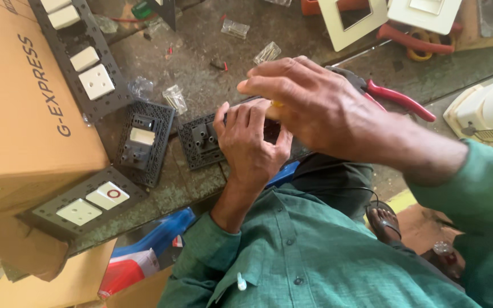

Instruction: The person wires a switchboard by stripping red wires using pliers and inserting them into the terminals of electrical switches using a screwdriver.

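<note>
Green shirt (315,256) nearest; left hand (252,142) clenched gripping black switch plate (201,140); right hand (309,105) fingers curled over it, grasp unclear.

Both hands (275,122) sit on a switch plate (201,140), pliers (392,97) right, a cardboard box (24,102) left (overlapping another plate (84,202)).

Four black switch plates (144,142), two hands (252,142), one pliers (395,97).

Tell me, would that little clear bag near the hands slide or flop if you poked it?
The clear bag looks small and crinkly, so it would probably slide easily on the worktop. It seems thin, so likely floppy. Small parts seem to be inside, so it may rattle rather than roll.
</note>
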